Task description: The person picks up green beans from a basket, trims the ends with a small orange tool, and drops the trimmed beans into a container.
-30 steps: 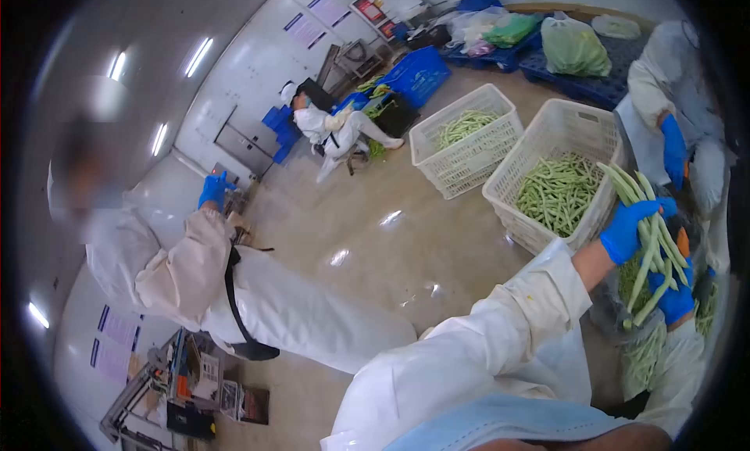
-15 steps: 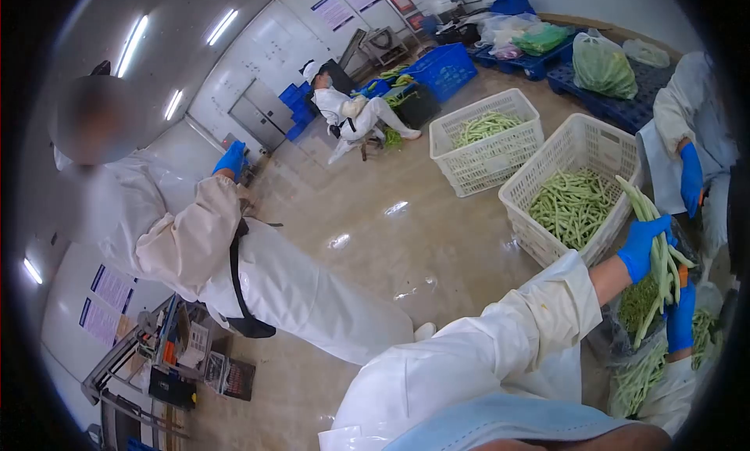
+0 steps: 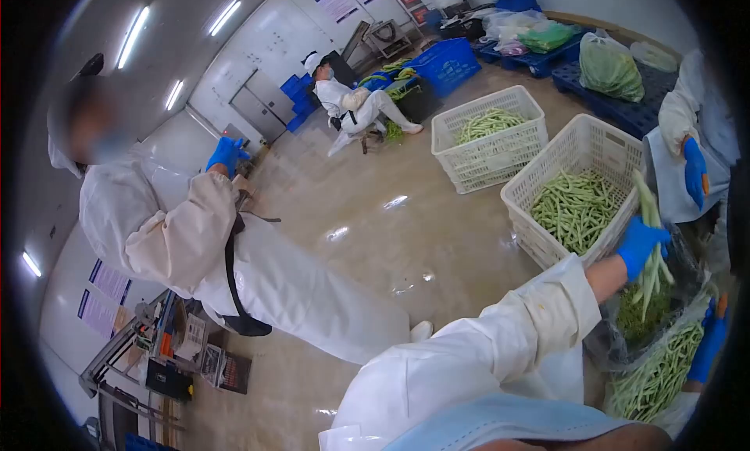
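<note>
My left hand (image 3: 642,248), in a blue glove, is closed around a small bunch of long green beans (image 3: 650,276), held upright beside the crate's right corner. Below it lies an open clear plastic bag (image 3: 600,338) with small green trimmings (image 3: 642,314). My right hand (image 3: 708,343), also blue-gloved, is at the right edge beside a heap of green beans (image 3: 656,373) on clear plastic. Its fingers point up and look apart, with an orange piece at the tips that I cannot identify; the dark rim of the view hides part of it.
Two white crates, a nearer crate (image 3: 539,230) and a farther crate (image 3: 469,166), hold green beans. A co-worker's gloved hand (image 3: 694,172) hangs at right. Another person (image 3: 180,224) stands at left; one sits (image 3: 344,99) at the back. Blue pallets (image 3: 574,76) carry bags.
My right hand has moved away from the bunch, down and right towards the bean heap. My left hand keeps the beans, which have swung slightly left. The standing person has turned their head.
</note>
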The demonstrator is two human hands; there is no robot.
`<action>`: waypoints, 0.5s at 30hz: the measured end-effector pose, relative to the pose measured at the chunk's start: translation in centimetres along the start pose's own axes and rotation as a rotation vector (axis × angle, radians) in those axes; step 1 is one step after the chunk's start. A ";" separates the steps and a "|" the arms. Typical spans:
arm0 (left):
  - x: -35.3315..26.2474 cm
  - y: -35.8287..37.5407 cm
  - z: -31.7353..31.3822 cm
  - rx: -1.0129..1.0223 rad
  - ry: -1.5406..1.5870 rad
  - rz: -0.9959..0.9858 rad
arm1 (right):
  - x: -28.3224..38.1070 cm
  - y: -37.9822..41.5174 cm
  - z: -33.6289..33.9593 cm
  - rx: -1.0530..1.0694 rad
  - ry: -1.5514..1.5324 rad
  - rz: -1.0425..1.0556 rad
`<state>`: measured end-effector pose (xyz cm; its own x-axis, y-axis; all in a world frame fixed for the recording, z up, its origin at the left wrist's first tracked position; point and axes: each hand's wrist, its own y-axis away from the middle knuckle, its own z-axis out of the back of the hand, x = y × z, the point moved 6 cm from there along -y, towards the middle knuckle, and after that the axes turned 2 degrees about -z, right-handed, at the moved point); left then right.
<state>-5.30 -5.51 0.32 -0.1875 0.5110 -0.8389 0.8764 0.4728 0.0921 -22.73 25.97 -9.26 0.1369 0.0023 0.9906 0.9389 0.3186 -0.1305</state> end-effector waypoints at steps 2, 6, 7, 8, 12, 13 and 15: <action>1.8 2.2 -1.4 -0.087 -0.165 -0.005 | 3.6 2.1 -3.1 -0.051 0.085 0.129; 6.6 0.9 -2.8 0.156 -0.083 -0.009 | 8.5 7.4 -10.8 0.101 0.173 0.100; 4.1 2.4 -3.8 0.155 -0.023 0.048 | 9.5 8.7 -12.6 0.146 0.176 0.070; 2.8 3.3 -4.4 0.157 0.037 0.105 | 9.6 9.7 -13.8 0.201 0.111 0.062; 3.9 1.9 -3.2 0.148 -0.249 -0.199 | 9.7 11.2 -15.4 0.344 0.167 0.139; 3.1 2.3 -3.4 0.177 -0.301 -0.254 | 8.9 10.9 -14.9 0.398 0.229 0.150; 1.8 3.1 -3.8 0.291 -0.466 -0.324 | 5.6 7.7 -11.7 0.251 0.300 0.217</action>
<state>-4.65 -0.40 1.20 -0.3081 -0.0224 -0.9511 0.9043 0.3035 -0.3001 -11.02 17.39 -5.18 0.4421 -0.1688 0.8809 0.7778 0.5612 -0.2829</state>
